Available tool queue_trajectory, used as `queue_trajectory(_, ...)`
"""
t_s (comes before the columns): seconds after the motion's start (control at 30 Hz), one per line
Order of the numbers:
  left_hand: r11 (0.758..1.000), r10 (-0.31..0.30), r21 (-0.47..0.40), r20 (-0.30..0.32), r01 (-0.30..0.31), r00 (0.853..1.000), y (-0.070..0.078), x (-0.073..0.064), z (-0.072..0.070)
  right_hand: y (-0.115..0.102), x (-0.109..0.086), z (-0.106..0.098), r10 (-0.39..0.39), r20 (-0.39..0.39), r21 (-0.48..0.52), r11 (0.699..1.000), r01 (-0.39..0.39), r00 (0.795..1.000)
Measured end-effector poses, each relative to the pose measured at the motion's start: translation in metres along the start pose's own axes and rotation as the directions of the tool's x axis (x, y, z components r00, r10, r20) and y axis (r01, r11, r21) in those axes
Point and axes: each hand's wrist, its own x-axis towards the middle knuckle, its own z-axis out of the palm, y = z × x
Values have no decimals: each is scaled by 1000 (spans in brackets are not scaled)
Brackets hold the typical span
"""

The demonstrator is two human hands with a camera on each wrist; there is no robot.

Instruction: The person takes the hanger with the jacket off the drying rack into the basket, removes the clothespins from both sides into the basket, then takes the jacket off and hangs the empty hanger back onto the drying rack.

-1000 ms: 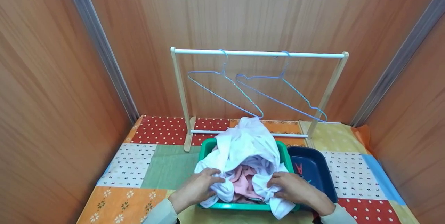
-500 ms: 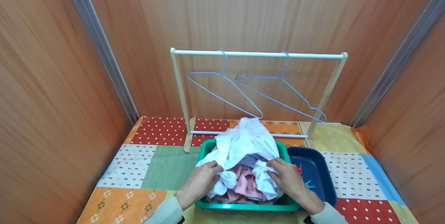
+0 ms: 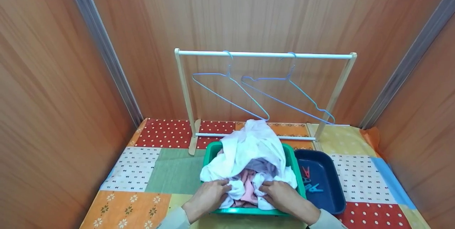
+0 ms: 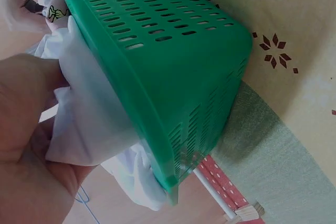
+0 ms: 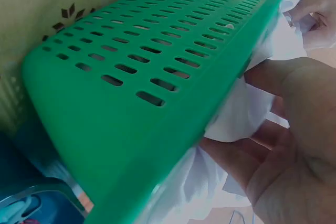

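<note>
A white garment [image 3: 249, 147] lies heaped in a green slotted basket [image 3: 292, 158], its top rising above the back rim. My left hand [image 3: 209, 196] holds a bunched part of it at the front left; in the left wrist view the fingers [image 4: 39, 145] curl round the white fabric beside the rim. At the front right my right hand [image 3: 282, 194] grips another part, which the right wrist view shows between thumb and fingers [image 5: 231, 158]. Pink cloth [image 3: 249, 190] shows between both hands. Lilac-looking fabric [image 3: 263, 166] sits under the white fold.
Behind the basket stands a rack with a white top rail [image 3: 263, 54]. Two blue wire hangers [image 3: 231, 97] hang from it. A navy tray [image 3: 330, 186] with red and blue clothespins [image 3: 314, 188] stands to the right. Wooden panels [image 3: 71, 97] enclose the patchwork-covered surface.
My hands have come closer together with the gathered white fabric, narrowing the pink strip between them. The white end that hung over the front right rim now lies inside the basket.
</note>
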Motion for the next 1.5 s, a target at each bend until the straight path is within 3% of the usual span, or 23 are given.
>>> queue_trajectory(0.1, 999, 32, 32, 18, -32, 999, -1, 1, 1, 1, 4, 1, -9, 36, -4, 1000, 9, 999)
queue_trajectory(0.17, 1000, 27, 6, 58, -27, 998, -2, 1, -1, 2, 6, 1, -1, 69, 8, 1000, 0, 998)
queue_trajectory(0.27, 991, -9, -132, 120, 25, 993, -5, 1, -10, 4, 6, -5, 19, 122, 62, 998, -26, 992)
queue_trajectory(0.33, 968, -52, -235, 167, 91, 985, -9, 1, -20, 6, 3, -13, 49, 153, 97, 993, -64, 987)
queue_trajectory(0.4, 936, -89, -322, 167, 139, 982, -14, 2, -30, 8, -1, -22, 75, 162, 126, 987, -96, 984)
queue_trajectory(0.47, 920, -123, -357, 138, 165, 983, -19, 4, -39, 8, -4, -32, 98, 145, 124, 986, -116, 985)
queue_trajectory(0.6, 906, -180, -386, 19, 174, 983, -30, 10, -51, 10, -11, -48, 99, 9, 127, 987, -100, 995)
queue_trajectory(0.7, 902, -211, -395, -53, 174, 976, -39, 19, -56, 14, -11, -59, 103, -141, 159, 984, -81, 985)
queue_trajectory(0.77, 898, -224, -402, -73, 177, 972, -46, 28, -57, 19, -9, -65, 128, -244, 197, 977, -80, 961)
queue_trajectory(0.9, 890, -240, -416, -75, 189, 968, -58, 50, -57, 38, 4, -70, 193, -416, 225, 969, -105, 888)
queue_trajectory(1.0, 872, -269, -435, -48, 223, 962, -65, 67, -57, 56, 16, -70, 257, -457, 233, 958, -164, 852)
queue_trajectory(1.13, 840, -312, -464, 11, 281, 950, -72, 89, -58, 81, 32, -70, 348, -388, 295, 924, -242, 854)
queue_trajectory(1.23, 814, -343, -474, 73, 335, 936, -76, 102, -58, 98, 42, -68, 387, -284, 319, 901, -295, 877)
queue_trajectory(1.37, 786, -377, -468, 155, 404, 913, -79, 114, -56, 114, 55, -63, 400, -154, 293, 892, -345, 904)
queue_trajectory(1.5, 760, -390, -468, 228, 451, 892, -79, 122, -53, 126, 66, -59, 425, -78, 279, 878, -389, 902)
